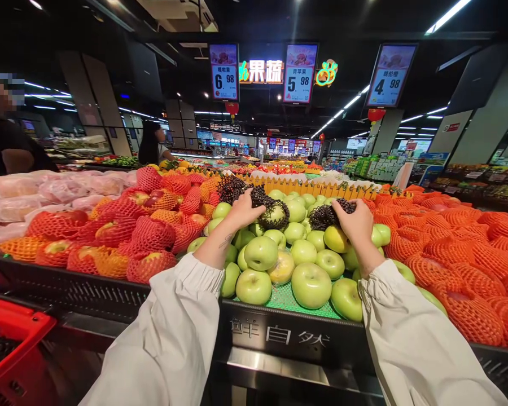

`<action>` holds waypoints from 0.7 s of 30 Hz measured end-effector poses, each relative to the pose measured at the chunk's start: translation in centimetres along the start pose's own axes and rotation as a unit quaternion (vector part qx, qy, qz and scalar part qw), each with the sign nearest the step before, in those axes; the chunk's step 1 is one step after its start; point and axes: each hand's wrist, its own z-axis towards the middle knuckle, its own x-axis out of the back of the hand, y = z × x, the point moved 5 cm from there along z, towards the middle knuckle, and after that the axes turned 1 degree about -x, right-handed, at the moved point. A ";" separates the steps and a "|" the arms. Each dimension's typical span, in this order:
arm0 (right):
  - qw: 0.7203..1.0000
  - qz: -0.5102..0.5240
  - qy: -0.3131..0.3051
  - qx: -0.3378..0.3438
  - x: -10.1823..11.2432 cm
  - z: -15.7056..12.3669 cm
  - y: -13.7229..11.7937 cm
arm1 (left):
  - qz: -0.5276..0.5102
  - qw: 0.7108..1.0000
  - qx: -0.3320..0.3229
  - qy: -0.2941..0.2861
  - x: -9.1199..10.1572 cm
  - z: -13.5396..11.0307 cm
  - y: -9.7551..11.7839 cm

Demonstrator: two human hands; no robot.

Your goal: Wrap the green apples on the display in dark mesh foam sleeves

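Green apples (311,285) lie heaped on a green mat in the middle of the display. Over the left part of the heap, my left hand (242,213) is closed on black foam fruit nets (230,190); its fingertips are partly hidden in them. Just right of that hand, an apple (276,214) sits partly inside black netting. My right hand (359,221) pinches another black foam net (324,217) at the right of the heap, above a yellowish apple (336,239). A browned, yellowish apple (281,267) lies near the front.
Fruit in red and orange foam nets (152,234) is piled left; orange-netted fruit (452,242) lies right. A black display edge (279,338) runs in front. A red crate (21,349) stands lower left. Two people (12,138) are at the left. Price screens (300,73) hang above.
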 end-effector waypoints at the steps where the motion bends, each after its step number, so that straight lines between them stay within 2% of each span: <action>1: 1.000 -0.013 -0.022 -0.017 -0.3 0.0 0.2 | 0.006 0.999 0.032 0.002 0.1 -0.1 -0.2; 4: 0.997 -0.020 -0.053 -0.047 -0.7 -0.1 0.5 | 0.018 0.993 0.112 0.033 0.9 -0.5 -0.6; 7: 1.000 0.021 -0.010 0.003 0.0 -0.1 -0.3 | 0.008 0.987 0.123 0.103 2.0 -0.8 -0.3; 11: 0.986 0.075 0.105 0.107 1.9 -0.4 -1.7 | -0.050 0.980 0.061 0.181 3.4 -1.2 0.5; 14: 0.976 0.097 0.146 0.130 2.7 -0.6 -2.3 | -0.099 0.976 -0.028 0.194 4.1 -1.3 1.6; 16: 0.978 0.112 0.123 0.128 2.5 -0.6 -2.5 | -0.112 0.970 -0.093 0.192 4.3 -1.5 2.5; 18: 0.978 0.138 0.062 0.144 1.8 -0.8 -3.0 | -0.130 0.964 -0.156 0.169 4.2 -1.7 3.4; 21: 0.959 0.180 -0.068 0.209 0.4 -1.5 -4.2 | -0.176 0.949 -0.250 0.070 3.4 -2.1 4.9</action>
